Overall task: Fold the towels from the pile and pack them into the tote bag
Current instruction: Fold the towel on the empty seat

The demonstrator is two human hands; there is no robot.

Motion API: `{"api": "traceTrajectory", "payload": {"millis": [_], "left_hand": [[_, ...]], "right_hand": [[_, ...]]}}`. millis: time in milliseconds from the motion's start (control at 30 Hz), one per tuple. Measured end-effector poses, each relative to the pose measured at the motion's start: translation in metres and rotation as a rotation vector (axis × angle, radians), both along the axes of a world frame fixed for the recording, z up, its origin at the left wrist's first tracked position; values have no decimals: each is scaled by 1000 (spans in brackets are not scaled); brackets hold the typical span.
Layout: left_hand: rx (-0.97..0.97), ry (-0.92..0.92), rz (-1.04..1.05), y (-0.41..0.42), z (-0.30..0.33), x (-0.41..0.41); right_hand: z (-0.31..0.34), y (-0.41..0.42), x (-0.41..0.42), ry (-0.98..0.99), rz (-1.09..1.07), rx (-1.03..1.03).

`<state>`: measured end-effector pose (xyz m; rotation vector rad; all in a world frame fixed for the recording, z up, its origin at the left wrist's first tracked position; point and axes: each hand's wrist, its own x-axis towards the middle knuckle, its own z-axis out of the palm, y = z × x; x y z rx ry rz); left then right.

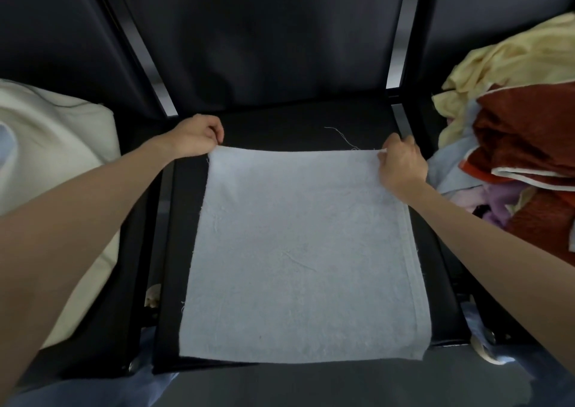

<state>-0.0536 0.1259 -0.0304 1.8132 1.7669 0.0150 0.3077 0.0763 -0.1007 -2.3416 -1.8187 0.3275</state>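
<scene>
A black seat [311, 126] serves as the working surface, with a dark backrest behind it. A pale blue towel [298, 251] lies spread flat across this surface, its near edge reaching the front lip of the seat and a hemmed border running down its right side. To the right, on the adjoining seat, sits the pile of towels [516, 145]: yellow on top, rust-red, lilac and pale blue pieces beneath, crumpled together. To the left lies a cream fabric item [56, 145]; whether it is the tote bag cannot be confirmed. The left hand [199, 136] pinches the towel's far left corner, fingers curled. The right hand [401, 164] pinches the far right corner likewise. A loose thread [342, 136] trails beyond the far edge.
</scene>
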Motion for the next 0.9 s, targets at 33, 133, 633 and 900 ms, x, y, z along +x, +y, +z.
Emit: {"api": "traceTrajectory", "payload": {"millis": [33, 133, 633, 900], "left_hand": [[-26, 77, -88, 2, 2, -1], [63, 292, -318, 6, 0, 1], [444, -273, -635, -237, -62, 204], [568, 15, -973, -283, -82, 256]], "right_hand": [[0, 0, 0, -5, 5, -1], [-1, 1, 0, -2, 8, 1], [9, 13, 29, 260, 3, 8], [1, 13, 30, 281, -62, -35]]}}
